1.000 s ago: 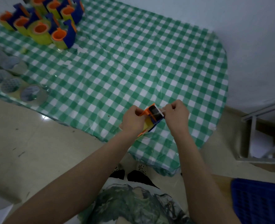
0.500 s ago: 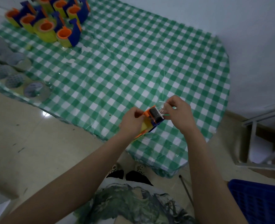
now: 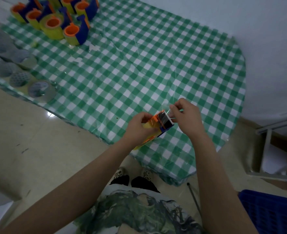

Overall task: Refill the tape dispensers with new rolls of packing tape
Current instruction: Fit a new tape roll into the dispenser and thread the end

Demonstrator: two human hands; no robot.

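Observation:
An orange and blue tape dispenser (image 3: 163, 123) with a yellowish roll in it is held just above the near edge of the green checked table (image 3: 131, 65). My left hand (image 3: 138, 129) grips the dispenser's body from the left. My right hand (image 3: 185, 116) pinches the clear tape end (image 3: 170, 112) at the dispenser's toothed blade. Several loaded dispensers (image 3: 72, 33) stand in a group at the far left corner. Clear tape rolls (image 3: 41, 90) lie in a row along the left edge.
A blue plastic crate (image 3: 271, 210) sits on the floor at the lower right. A metal frame (image 3: 274, 146) stands to the right of the table. A white wall runs behind the table. Pale floor lies to the left.
My right hand has drawn the tape end a little up and away from the blade. My left hand keeps its grip on the dispenser.

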